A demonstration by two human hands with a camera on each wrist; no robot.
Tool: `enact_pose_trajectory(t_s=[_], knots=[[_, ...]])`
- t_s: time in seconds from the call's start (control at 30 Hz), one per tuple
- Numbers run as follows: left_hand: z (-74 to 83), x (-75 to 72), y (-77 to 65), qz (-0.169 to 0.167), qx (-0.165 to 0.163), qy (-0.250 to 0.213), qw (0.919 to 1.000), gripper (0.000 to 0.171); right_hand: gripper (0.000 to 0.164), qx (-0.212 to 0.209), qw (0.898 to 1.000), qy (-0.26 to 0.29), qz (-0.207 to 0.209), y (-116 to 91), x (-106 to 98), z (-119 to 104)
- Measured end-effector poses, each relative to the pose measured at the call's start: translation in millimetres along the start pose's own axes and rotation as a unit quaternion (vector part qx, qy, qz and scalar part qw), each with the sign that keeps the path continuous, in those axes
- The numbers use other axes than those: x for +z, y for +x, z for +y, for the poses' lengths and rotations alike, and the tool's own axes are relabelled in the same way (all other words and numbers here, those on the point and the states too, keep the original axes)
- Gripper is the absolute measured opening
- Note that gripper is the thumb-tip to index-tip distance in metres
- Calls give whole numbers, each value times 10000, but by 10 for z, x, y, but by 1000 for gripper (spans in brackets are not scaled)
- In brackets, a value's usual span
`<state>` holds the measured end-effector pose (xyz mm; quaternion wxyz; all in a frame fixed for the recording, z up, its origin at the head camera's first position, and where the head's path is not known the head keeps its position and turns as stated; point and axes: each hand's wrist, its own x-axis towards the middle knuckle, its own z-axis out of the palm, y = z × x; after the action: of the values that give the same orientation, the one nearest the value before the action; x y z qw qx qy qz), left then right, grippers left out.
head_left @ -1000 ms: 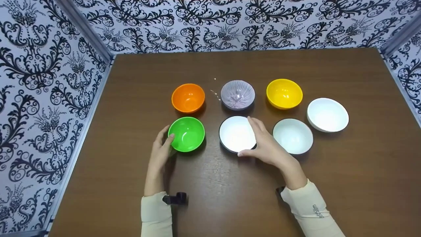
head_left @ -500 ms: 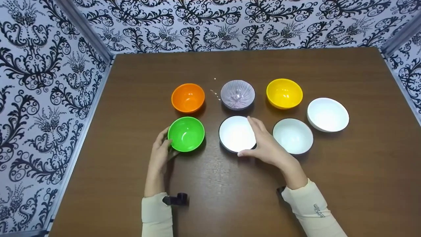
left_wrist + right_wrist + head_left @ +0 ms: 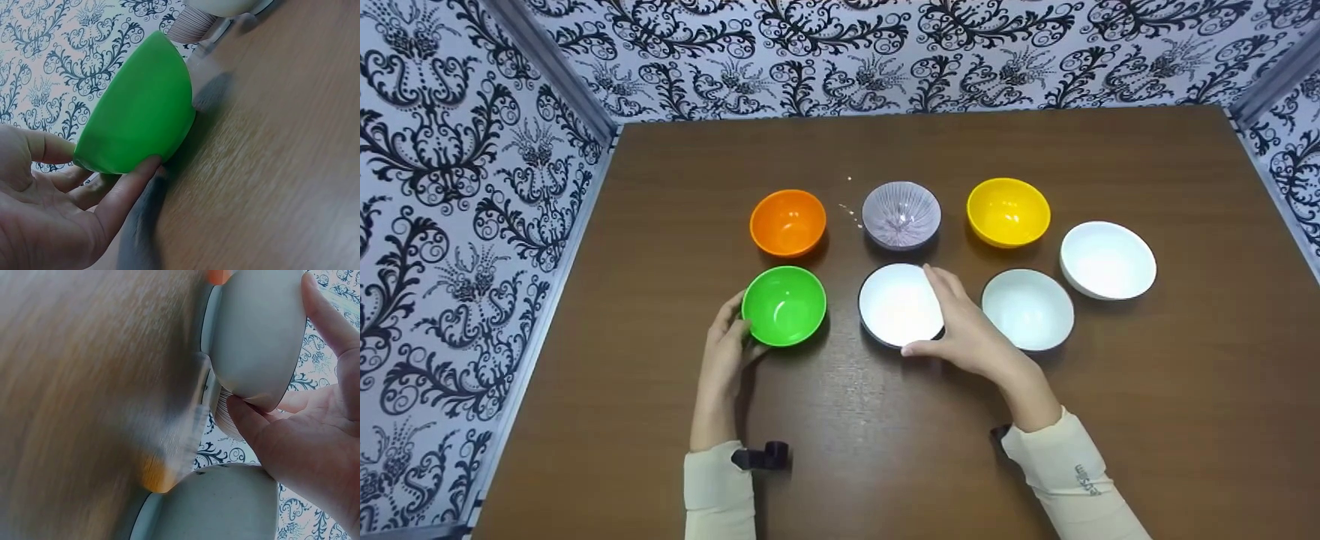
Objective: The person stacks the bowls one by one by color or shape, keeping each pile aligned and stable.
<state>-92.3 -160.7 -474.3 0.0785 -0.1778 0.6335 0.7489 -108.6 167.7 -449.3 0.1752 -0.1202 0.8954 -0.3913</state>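
Observation:
At the front left of the bowls, my left hand (image 3: 725, 346) holds a green bowl (image 3: 785, 306) by its left side, the thumb at its rim. The left wrist view shows the green bowl (image 3: 140, 107) from the side, with one finger (image 3: 126, 194) against its lower wall. My right hand (image 3: 973, 336) grips a white bowl with a thin dark rim (image 3: 897, 306) from the right, thumb near, fingers at the far edge. In the right wrist view the pale outer wall of this white bowl (image 3: 259, 332) shows between thumb and fingers.
Behind stand an orange bowl (image 3: 788, 223), a ribbed purple-grey bowl (image 3: 901, 216) and a yellow bowl (image 3: 1008, 213). Right of my right hand are a pale bowl (image 3: 1029, 309) and a larger white bowl (image 3: 1108, 260). Small white crumbs (image 3: 851, 214) dot the brown table (image 3: 870, 450). Patterned walls (image 3: 840, 60) enclose it.
My left thumb has slid from over the green bowl's rim to its outer edge, and a fingertip now shows below the bowl. The right hand and the bowls stay in place.

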Motion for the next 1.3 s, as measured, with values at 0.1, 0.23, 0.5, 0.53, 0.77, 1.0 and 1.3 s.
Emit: enact_pose_trajectory(t_s=[0.1,0.23,0.5,0.53,0.77,1.0,1.3], knots=[[0,7,-6,2,-7,-21,10000,58,119,29,10000,3,-2,-1,1,-1],[0,18,-14,30,9,-31,10000,57,119,46,10000,16,-11,0,5,-2],[7,42,-26,86,20,-139,9999,56,119,52,10000,36,-19,-3,9,-19],[10,46,-28,90,35,-152,9998,56,119,56,10000,38,-16,-1,9,-19],[69,106,-59,-32,235,-247,9994,55,119,44,10000,58,-9,4,7,-27],[129,187,-86,-196,328,-356,9986,56,119,96,9999,46,-35,-1,-5,-34],[197,359,-108,-440,344,-569,9968,54,118,200,9997,132,-49,-17,-25,-37]])
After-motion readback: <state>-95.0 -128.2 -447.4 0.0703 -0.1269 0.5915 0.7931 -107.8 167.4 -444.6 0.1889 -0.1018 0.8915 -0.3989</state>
